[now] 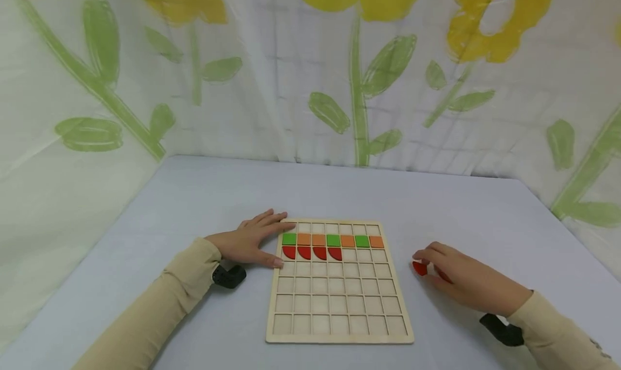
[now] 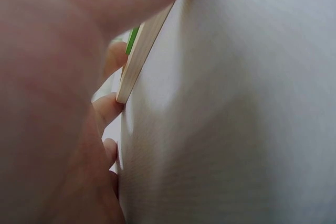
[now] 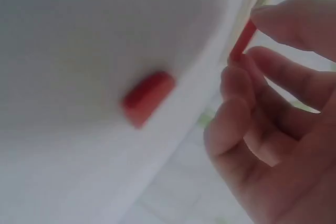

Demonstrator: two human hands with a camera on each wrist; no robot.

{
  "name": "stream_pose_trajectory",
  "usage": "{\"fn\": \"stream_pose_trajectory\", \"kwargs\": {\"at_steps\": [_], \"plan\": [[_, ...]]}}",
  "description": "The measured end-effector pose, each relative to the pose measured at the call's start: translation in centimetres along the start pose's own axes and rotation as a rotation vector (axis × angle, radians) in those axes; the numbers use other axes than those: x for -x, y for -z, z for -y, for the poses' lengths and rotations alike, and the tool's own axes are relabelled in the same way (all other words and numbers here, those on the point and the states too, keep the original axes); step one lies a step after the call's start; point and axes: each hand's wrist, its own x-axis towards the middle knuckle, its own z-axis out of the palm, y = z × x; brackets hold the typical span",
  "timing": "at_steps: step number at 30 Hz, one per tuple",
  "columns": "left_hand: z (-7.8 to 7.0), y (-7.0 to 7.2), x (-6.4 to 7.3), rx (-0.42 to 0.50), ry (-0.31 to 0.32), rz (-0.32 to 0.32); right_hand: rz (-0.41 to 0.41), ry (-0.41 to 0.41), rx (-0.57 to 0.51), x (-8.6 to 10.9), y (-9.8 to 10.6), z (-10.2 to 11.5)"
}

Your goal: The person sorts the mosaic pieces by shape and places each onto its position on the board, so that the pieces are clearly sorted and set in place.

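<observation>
A wooden grid board [image 1: 339, 338] lies flat on the table. Green and orange square tiles [image 1: 318, 241] fill its second row, and several red quarter-circle tiles [image 1: 319, 253] sit in the left cells of the third. My left hand [image 1: 247, 243] rests at the board's upper left edge, fingers spread, with the thumb and index finger over the rim. Right of the board, my right hand [image 1: 461, 278] pinches a red quarter-circle tile [image 3: 244, 40] between thumb and fingertips. Another red piece [image 3: 148, 98], blurred, lies on the table beneath that hand, mostly hidden in the head view.
The table [image 1: 218, 186] has a pale cover. Behind it hangs a white curtain [image 1: 271, 89] printed with yellow flowers and green leaves. A black wrist device [image 1: 229, 276] is on the left wrist, and a similar one [image 1: 502, 331] on the right.
</observation>
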Motion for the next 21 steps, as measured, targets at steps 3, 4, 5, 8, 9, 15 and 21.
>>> {"fn": "stream_pose_trajectory", "kwargs": {"at_steps": [3,4,5,8,9,15,21], "plan": [[0.0,0.0,-0.1,0.000,0.000,0.000,-0.039,0.065,0.014,-1.3,0.5,0.4],[0.0,0.0,-0.1,-0.001,0.001,0.000,-0.040,0.086,0.015,-2.0,0.6,0.6],[0.0,0.0,0.0,-0.001,0.003,0.001,-0.041,0.108,0.015,-2.6,0.7,0.8],[0.0,-0.1,0.0,-0.003,0.004,0.003,-0.018,0.153,0.007,-4.4,0.7,1.7],[0.0,-0.1,0.0,-0.004,0.004,0.003,-0.008,0.160,0.007,-5.0,0.6,2.0],[0.0,-0.2,-0.1,-0.006,0.011,0.001,0.085,0.162,-0.027,-8.2,-0.7,3.6],[0.1,-0.1,-0.1,-0.018,0.008,-0.001,0.107,0.184,-0.004,-10.0,-1.5,4.4]]}}
